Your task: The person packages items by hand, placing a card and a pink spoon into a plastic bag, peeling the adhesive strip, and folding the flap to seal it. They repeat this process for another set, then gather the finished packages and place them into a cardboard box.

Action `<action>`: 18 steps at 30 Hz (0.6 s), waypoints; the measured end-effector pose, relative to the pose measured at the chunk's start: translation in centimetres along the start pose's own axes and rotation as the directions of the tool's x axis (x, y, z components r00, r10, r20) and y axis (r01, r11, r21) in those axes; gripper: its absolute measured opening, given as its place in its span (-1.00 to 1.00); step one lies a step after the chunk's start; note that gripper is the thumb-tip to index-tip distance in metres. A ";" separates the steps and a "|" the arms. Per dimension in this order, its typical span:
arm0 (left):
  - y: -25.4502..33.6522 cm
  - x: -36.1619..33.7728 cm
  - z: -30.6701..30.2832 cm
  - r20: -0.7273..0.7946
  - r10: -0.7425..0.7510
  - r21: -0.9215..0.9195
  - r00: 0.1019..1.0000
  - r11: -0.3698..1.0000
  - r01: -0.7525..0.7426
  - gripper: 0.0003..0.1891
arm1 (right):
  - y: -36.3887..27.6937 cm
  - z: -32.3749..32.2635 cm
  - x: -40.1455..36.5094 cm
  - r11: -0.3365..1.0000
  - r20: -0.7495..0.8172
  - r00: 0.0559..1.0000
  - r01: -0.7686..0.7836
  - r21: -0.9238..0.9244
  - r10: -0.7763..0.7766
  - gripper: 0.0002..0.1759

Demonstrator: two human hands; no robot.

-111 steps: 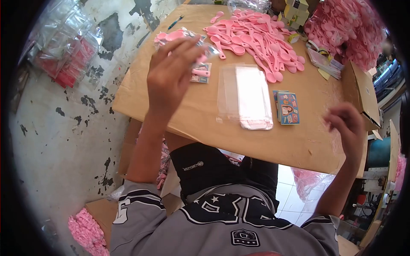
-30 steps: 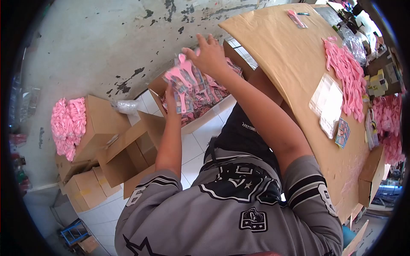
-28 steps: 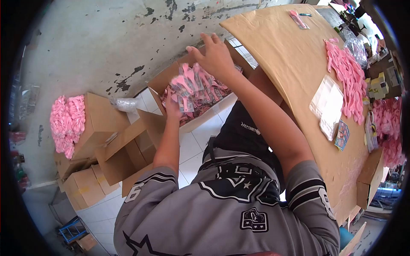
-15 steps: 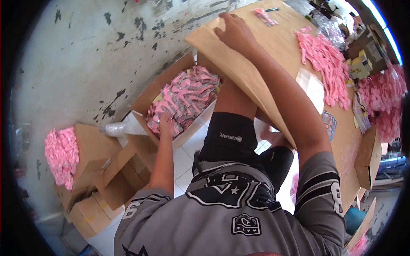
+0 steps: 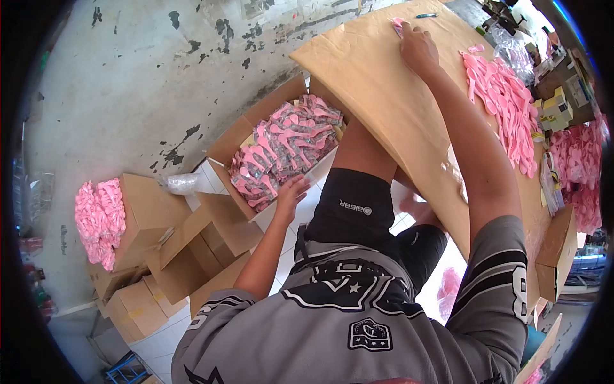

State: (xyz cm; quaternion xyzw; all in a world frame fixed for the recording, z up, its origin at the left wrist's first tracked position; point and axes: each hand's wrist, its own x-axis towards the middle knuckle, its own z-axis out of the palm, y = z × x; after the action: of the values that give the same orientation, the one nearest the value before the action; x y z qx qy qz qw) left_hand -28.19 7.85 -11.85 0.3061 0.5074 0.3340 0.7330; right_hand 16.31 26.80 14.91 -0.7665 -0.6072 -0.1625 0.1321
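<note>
My left hand (image 5: 291, 192) rests with fingers apart on the front rim of an open cardboard box (image 5: 224, 148) on the floor. The box is full of bagged pink spoon packets (image 5: 284, 146). My right arm stretches across the brown cardboard tabletop (image 5: 368, 77). My right hand (image 5: 416, 48) curls over a single pink spoon packet (image 5: 397, 23) at the far end; only the packet's tip shows past my fingers. A pile of loose pink spoons (image 5: 505, 102) lies on the tabletop to the right of that hand.
A pen (image 5: 425, 15) lies just beyond the packet. Several cardboard boxes (image 5: 150, 214) stand on the floor at left, one carrying a pink bundle (image 5: 99, 214). Small yellow boxes (image 5: 556, 109) and a bag of pink spoons (image 5: 579, 163) crowd the table's right side. A brown box (image 5: 555, 249) sits at its near corner.
My left hand has let the packets drop into the box and come back to its front rim. My right hand has left the table's near corner and reached the lone packet.
</note>
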 end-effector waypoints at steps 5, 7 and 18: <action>2.6 0.0 2.3 0.000 0.125 -0.078 0.992 0.989 -0.125 -0.53 | -4.5 -2.8 -1.9 0.996 0.061 0.994 0.092 0.021 -0.094 -0.58; 7.0 -1.4 4.2 0.000 0.228 -0.158 0.974 0.962 -0.225 -0.52 | -7.0 -3.8 -3.5 0.982 0.072 0.983 0.159 0.097 -0.166 -0.59; 20.9 -2.9 8.6 0.160 0.413 -0.570 0.897 0.780 -0.258 -0.59 | -22.4 -7.0 -14.9 0.653 -0.038 0.725 0.640 0.405 -0.687 -0.65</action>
State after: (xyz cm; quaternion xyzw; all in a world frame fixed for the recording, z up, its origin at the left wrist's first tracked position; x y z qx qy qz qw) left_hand -24.50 16.92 8.72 0.2190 0.2232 0.5422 0.7799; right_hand -9.23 15.92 15.32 -0.4564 -0.8714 -0.0293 0.1772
